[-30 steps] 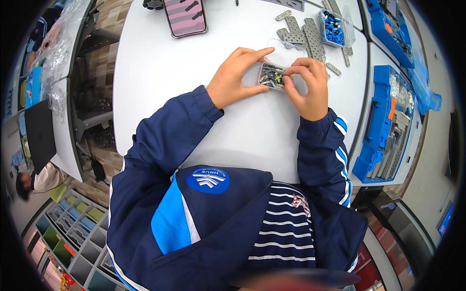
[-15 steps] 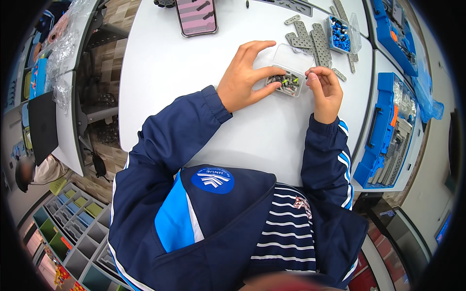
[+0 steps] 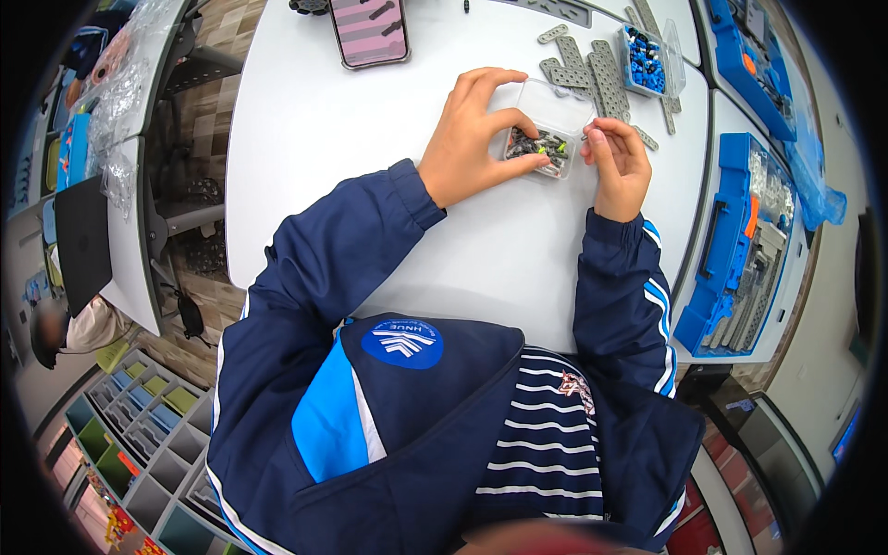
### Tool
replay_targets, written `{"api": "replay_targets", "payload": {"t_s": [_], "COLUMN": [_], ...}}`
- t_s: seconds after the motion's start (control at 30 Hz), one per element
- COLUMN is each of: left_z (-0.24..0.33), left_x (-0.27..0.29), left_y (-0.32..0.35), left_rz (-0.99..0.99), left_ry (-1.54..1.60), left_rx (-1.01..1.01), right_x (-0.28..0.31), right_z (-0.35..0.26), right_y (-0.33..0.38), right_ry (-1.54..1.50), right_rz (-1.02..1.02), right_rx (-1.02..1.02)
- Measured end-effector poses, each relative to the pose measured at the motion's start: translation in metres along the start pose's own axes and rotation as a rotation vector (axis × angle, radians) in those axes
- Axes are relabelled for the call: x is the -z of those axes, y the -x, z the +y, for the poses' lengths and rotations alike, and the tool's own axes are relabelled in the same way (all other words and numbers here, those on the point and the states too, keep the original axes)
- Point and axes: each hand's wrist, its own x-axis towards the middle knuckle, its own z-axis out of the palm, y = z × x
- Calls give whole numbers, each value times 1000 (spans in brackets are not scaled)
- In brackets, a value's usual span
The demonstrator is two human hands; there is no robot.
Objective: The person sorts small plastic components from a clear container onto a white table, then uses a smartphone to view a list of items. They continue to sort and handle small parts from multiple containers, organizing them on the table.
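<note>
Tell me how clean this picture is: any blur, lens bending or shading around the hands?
Head view: the left hand and right hand look fairly sharp; the white table is bright, greying softly near the jacket, its edges bowed by the lens; a reddish shape at the lower edge is blurred; the corners go black.

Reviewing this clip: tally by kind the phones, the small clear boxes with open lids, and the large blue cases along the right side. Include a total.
Phone: 1
Small clear boxes: 2
Large blue cases: 2
Total: 5
</note>
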Motion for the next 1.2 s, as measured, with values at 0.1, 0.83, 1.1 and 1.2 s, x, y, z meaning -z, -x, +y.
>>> {"api": "replay_targets", "payload": {"t_s": [0.1,0.83,1.1,1.2], "left_z": [0,-1,0,3], "left_x": [-1,20,18,22], "left_y": [0,-10,-12,-14], "left_rz": [-3,-179,-147,-141], "left_ry": [30,-19,-27,12], "left_rx": [47,13,-18,-17], "right_x": [1,-10,-12,-11], "right_z": [0,-10,-11,-12], "right_y": [-2,8,6,7], "right_ry": [-16,369,418,482], "right_rz": [-11,-159,-191,-169], "right_rx": [-15,348,381,426]}}
